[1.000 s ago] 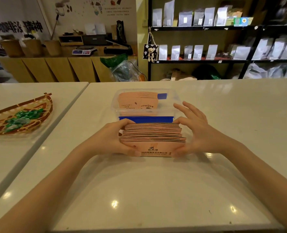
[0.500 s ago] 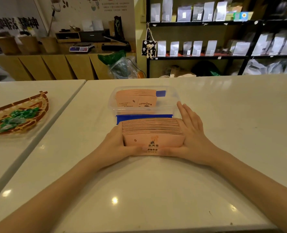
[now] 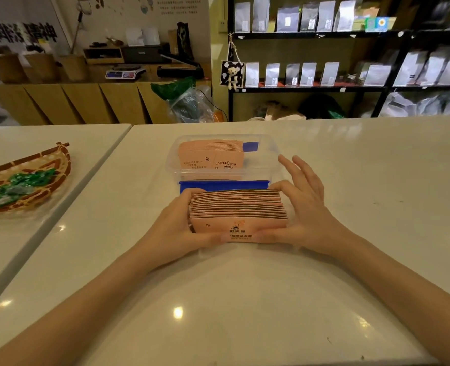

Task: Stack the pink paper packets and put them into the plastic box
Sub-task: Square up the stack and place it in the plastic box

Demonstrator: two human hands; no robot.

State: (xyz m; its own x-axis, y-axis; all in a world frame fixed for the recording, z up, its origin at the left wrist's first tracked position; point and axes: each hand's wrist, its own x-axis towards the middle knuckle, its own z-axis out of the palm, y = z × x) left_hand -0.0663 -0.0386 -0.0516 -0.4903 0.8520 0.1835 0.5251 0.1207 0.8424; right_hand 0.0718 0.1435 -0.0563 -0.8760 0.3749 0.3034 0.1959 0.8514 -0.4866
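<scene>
A bundle of several pink paper packets (image 3: 238,211) stands on edge on the white table, squeezed between my hands. My left hand (image 3: 177,228) grips its left end, thumb across the front. My right hand (image 3: 301,207) presses the right end with thumb and forefinger, the other fingers raised and spread. Just behind the bundle sits a clear plastic box (image 3: 268,154) with blue clasps. Another row of pink packets (image 3: 212,157) stands inside it at the left.
A woven tray (image 3: 57,165) holding green wrapped sweets lies on the neighbouring table at the left. A gap runs between the two tables. Shelves of silver pouches and a wooden counter stand far behind.
The bundle went from loose and fanned to squared up. My right hand pressed flat against its end, then lifted its outer fingers away again.
</scene>
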